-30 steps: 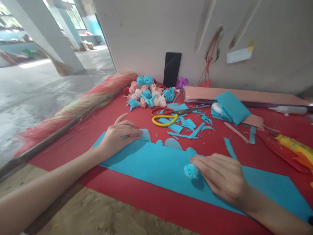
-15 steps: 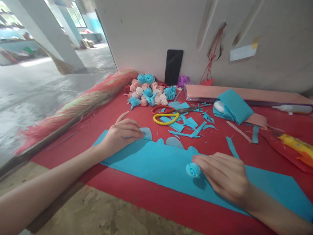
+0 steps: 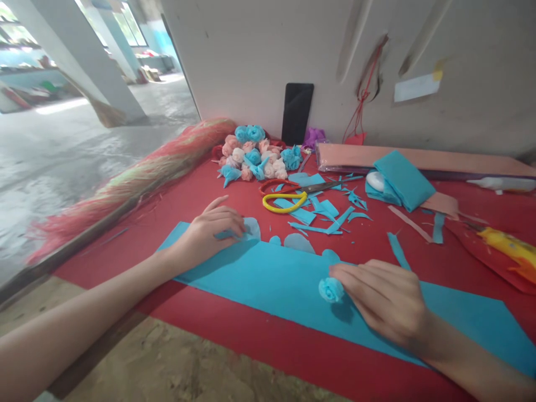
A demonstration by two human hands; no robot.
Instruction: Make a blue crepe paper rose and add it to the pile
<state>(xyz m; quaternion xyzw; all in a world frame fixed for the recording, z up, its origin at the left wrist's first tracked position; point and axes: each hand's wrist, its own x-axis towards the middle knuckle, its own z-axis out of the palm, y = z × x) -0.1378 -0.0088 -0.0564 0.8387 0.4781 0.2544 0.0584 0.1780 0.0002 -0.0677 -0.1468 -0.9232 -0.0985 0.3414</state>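
Between the fingertips of my right hand [image 3: 383,298] is a small rolled blue crepe-paper rose [image 3: 331,290], its swirl turned toward me; the fingers are closed on its base. My left hand [image 3: 215,226] is bent over the far left edge of a long blue crepe-paper sheet [image 3: 276,285]. Its thumb and fingertips come together at the edge of a pale blue paper petal [image 3: 252,228]. Another pale petal [image 3: 298,243] and two smaller blue rounded pieces [image 3: 330,256] lie along the sheet's far edge, between my hands.
Scissors [image 3: 285,202] with red and yellow handles lie among blue scraps [image 3: 329,209]. Behind are a pile of paper roses [image 3: 253,156], a leaning black phone [image 3: 297,114], a folded blue paper packet [image 3: 404,181] and a glue bottle [image 3: 500,183]. A straw bundle [image 3: 138,173] borders the left.
The fingers of my left hand have lifted and curled a little at the pale petal, opening a gap above the thumb. My right hand and the rose have stayed almost still.
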